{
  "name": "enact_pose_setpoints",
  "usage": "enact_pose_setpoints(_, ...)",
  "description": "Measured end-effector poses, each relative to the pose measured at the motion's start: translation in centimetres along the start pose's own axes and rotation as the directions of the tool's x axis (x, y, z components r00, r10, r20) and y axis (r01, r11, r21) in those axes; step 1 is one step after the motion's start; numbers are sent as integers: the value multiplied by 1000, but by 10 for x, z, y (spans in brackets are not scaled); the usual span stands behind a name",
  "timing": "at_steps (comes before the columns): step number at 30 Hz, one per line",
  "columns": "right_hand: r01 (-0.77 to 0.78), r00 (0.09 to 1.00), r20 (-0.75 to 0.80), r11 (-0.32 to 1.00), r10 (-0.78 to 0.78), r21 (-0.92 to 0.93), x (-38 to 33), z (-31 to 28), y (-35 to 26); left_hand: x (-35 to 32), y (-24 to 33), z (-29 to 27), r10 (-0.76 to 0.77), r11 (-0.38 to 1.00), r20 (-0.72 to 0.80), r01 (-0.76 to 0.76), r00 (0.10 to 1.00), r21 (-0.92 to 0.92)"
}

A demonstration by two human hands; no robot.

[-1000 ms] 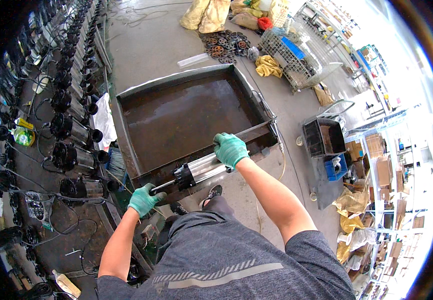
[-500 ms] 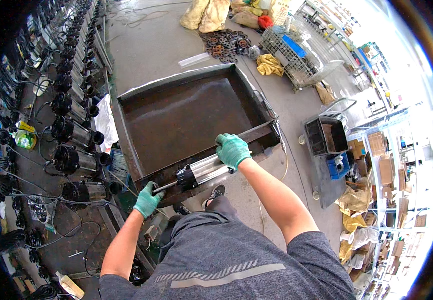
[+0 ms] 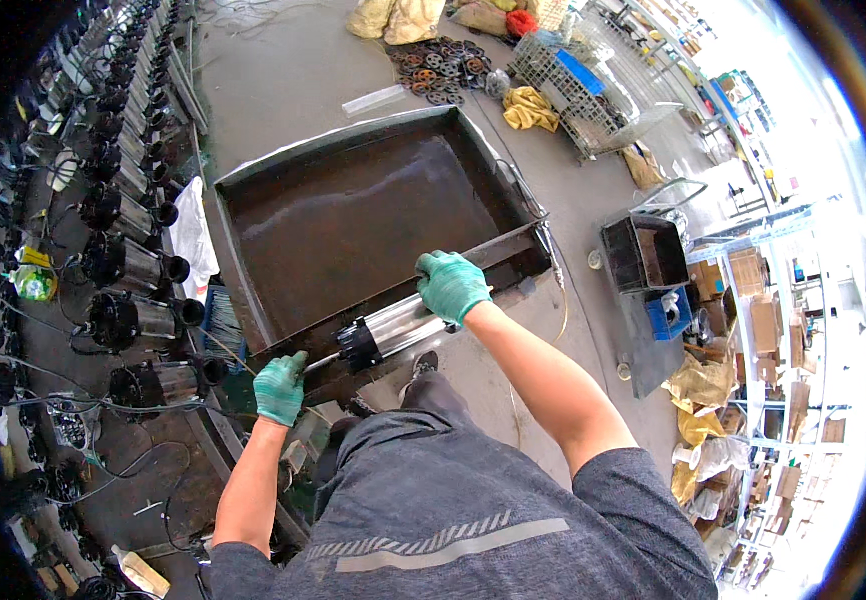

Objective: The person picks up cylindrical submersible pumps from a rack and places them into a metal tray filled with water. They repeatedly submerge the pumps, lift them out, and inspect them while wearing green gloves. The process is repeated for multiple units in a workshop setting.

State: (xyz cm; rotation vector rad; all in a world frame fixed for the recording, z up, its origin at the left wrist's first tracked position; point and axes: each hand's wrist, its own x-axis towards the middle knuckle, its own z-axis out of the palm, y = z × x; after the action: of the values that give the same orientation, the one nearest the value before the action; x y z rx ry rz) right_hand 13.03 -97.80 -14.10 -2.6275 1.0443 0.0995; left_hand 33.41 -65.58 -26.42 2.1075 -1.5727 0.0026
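A silver metal cylinder with a black ribbed collar and a thin shaft, resembling a pump motor, lies across the near ledge of a shallow, dark metal tank. My right hand, in a green glove, rests over the cylinder's right end with its fingers curled round the upper side. At the left, my green-gloved left hand is closed round the tip of the shaft. Its fingers hide the shaft's end. Brown, wet-looking residue covers the tank's floor.
Rows of similar motors with black cables stand along the left. Beyond the tank lie black ring-shaped parts and sacks. A wire cage cart is far right; a trolley with a black crate stands right, beside shelving.
The whole view has shifted slightly, moving the tank up and left in the picture. My left hand has turned and wraps further round the shaft tip. My right hand stays on the cylinder.
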Motion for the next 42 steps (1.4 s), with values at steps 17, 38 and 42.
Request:
enact_pose_setpoints(17, 33, 995, 90, 999, -31, -13, 0, -10, -1, 12, 21, -9, -552, -173, 607, 633, 571, -754)
enact_pose_setpoints(38, -499, 712, -95, 598, 695, 627, -26, 69, 354, -26, 126, -43, -910, 213, 81, 628, 406, -748)
enact_pose_setpoints(42, -564, 757, 644, -387, 111, 730, -24, 15, 329, 15, 159, -52, -728, 634, -114, 601, 676, -487)
